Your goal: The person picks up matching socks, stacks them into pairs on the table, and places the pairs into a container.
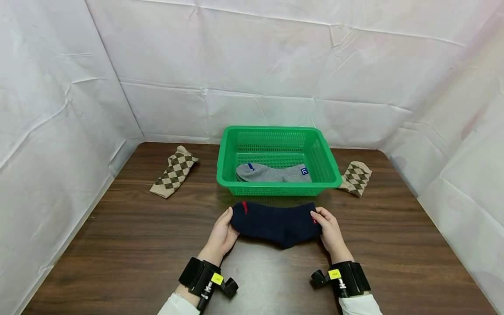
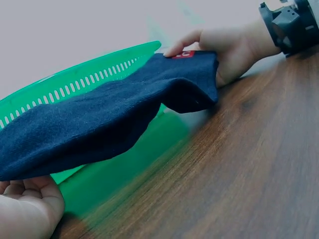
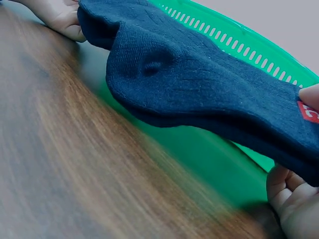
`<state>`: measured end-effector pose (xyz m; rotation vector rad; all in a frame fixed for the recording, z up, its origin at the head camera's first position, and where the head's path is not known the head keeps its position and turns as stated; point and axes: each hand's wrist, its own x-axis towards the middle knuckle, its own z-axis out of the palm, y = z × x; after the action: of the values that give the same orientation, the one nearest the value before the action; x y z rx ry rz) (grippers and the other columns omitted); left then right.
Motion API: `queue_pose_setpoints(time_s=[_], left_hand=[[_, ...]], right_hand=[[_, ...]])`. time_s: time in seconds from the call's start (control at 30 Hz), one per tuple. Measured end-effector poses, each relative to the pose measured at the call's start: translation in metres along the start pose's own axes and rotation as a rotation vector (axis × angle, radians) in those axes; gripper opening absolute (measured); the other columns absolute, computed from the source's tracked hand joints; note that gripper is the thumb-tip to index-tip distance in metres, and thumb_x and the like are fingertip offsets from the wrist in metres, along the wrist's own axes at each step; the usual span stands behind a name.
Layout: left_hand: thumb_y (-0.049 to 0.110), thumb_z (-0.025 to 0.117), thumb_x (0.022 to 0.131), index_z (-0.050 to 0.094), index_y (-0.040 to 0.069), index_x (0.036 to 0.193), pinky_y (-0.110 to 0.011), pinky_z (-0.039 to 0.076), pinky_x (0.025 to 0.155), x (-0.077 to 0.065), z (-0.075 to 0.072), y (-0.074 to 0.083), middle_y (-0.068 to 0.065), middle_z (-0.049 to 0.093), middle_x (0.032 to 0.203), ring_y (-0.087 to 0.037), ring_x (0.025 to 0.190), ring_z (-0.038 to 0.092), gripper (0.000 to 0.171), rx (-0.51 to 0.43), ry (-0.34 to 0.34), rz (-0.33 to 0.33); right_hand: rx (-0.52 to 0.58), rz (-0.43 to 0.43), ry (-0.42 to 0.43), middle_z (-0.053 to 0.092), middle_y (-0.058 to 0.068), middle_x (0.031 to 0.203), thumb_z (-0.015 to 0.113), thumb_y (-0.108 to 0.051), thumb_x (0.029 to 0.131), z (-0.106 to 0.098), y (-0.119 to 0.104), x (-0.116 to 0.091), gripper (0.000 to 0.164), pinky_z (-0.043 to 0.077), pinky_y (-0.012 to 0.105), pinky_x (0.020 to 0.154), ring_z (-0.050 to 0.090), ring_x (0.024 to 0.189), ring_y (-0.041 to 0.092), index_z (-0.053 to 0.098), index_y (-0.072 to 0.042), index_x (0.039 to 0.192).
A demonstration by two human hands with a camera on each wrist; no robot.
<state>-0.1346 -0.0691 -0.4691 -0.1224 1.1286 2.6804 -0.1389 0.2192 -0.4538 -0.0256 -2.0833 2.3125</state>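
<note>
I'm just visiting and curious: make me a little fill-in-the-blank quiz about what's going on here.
1. The right hand pinches the dark blue sock by its ____ label.
2. The left hand holds that sock's ____ end.
3. The grey sock lies inside the ____ basket.
4. On the table lie ____ checked socks.

Missing words: red; toe; green; two.

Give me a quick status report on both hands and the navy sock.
Left hand gripping navy sock by the toe, right hand pinching its cuff. Sock held lengthwise between them. Green basket just beyond; nothing seen blocking the way to it.
</note>
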Motion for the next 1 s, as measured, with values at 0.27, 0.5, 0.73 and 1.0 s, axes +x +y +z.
queue_pose_setpoints(time_s=[0.27, 0.5, 0.73, 1.0], left_hand=[[0.014, 0.031, 0.104, 0.049, 0.017, 0.113, -0.020, 0.043, 0.077, 0.0012, 0.0006, -0.0014, 0.009, 0.055, 0.094, -0.002, 0.085, 0.054, 0.020, -0.018, 0.003, 0.042], [0.001, 0.029, 0.100, 0.054, 0.019, 0.086, -0.022, 0.041, 0.077, 0.0014, 0.0004, -0.0016, 0.005, 0.052, 0.092, -0.006, 0.084, 0.051, 0.034, 0.011, -0.048, 0.014], [-0.002, 0.038, 0.096, 0.060, 0.015, 0.099, -0.021, 0.046, 0.077, -0.0010, 0.0024, -0.0040, 0.003, 0.058, 0.099, -0.006, 0.087, 0.058, 0.028, 0.113, 0.005, 0.049], [-0.003, 0.044, 0.094, 0.061, 0.013, 0.101, -0.020, 0.048, 0.074, -0.0055, 0.0030, -0.0045, 0.003, 0.060, 0.093, -0.006, 0.083, 0.060, 0.024, 0.154, 0.043, 0.086]], right_hand=[[-0.023, -0.010, 0.014, 0.044, -0.008, 0.068, 0.050, -0.010, 0.097, 0.0009, 0.0022, 0.0002, 0.026, 0.038, 0.020, 0.060, 0.045, 0.064, 0.006, 0.052, -0.017, 0.072], [-0.039, -0.008, 0.020, 0.047, -0.008, 0.067, 0.048, -0.012, 0.098, 0.0015, 0.0047, 0.0011, 0.026, 0.041, 0.020, 0.056, 0.048, 0.060, 0.005, 0.053, -0.015, 0.073], [-0.120, -0.053, 0.038, 0.050, -0.009, 0.070, 0.046, -0.004, 0.096, 0.0032, 0.0044, -0.0033, 0.017, 0.042, 0.020, 0.061, 0.050, 0.065, 0.005, 0.054, 0.005, 0.084], [-0.235, -0.087, 0.048, 0.047, -0.010, 0.071, 0.045, -0.001, 0.094, 0.0037, 0.0064, -0.0057, 0.016, 0.038, 0.020, 0.066, 0.047, 0.070, 0.005, 0.052, 0.013, 0.089]])
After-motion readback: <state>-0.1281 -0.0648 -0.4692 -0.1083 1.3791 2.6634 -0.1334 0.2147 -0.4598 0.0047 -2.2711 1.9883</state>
